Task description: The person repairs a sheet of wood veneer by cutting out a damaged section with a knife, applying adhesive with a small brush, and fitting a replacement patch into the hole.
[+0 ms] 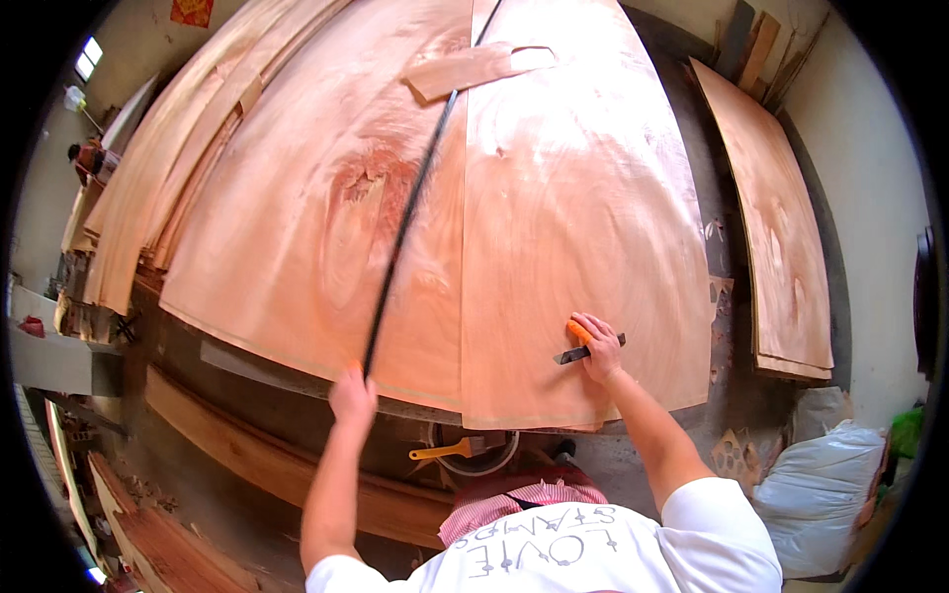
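A long thin black rod [407,208] slants up across the wood veneer sheets, and my left hand [353,397] is closed around its near end, slightly blurred. My right hand [599,348] rests over the right veneer sheet [583,217], gripping a dark, flat blade-like tool [576,355]. Something orange [578,331] shows at the fingers of that hand; I cannot tell whether it is part of the tool or a finger cover. The left veneer sheet [297,227] meets the right one along a seam. Across the rod's far part lies a loose veneer strip [460,74].
Below the stack's front edge, a yellow-handled brush [445,451] lies on a round bucket [509,457]. More veneer stands stacked at left [148,212] and right [781,227]. A white sack [825,484] sits at lower right. Long boards [237,435] lie at lower left. Another person [91,160] is far left.
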The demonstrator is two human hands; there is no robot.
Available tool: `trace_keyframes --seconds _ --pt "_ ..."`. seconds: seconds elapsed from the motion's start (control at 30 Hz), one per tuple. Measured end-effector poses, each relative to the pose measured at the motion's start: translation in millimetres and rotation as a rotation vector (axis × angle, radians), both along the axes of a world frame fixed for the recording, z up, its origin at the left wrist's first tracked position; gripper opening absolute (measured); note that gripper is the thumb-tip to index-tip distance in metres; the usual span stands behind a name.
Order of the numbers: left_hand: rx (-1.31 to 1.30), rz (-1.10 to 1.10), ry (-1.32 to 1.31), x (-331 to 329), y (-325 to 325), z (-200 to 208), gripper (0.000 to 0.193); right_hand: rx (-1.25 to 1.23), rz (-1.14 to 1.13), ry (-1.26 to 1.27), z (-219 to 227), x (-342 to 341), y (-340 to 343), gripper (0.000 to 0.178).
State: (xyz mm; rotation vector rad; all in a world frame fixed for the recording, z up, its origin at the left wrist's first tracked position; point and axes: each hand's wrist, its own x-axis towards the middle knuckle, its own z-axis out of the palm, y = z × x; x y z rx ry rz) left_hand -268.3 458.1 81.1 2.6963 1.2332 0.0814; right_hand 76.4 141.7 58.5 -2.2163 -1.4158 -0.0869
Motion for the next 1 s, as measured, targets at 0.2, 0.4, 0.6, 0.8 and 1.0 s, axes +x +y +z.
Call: trace_keyframes --seconds 0.2,0.4,0.6,0.8,1.0 --pt "-0.615 0.120 -0.035 -79 -202 33 0.028 0.059 -0.010 0.017 2 1 -2 0.049" --pt "-1.058 0.226 -0.488 -35 -281 2 0.032 -0.179 -0.114 -0.004 -9 -12 -20 0.042" --pt "-1.764 0.418 -1.091 8 -227 84 0.031 -0.028 -0.164 -0.023 -22 -24 -98 0.030" --pt "-1.083 0.383 -0.717 -22 -176 128 0.029 -0.217 -0.126 -0.028 -16 -25 -144 0.043" --pt "-1.022 0.389 -0.722 -18 -210 89 0.028 -0.082 -0.126 -0.003 -5 -31 -131 0.047"
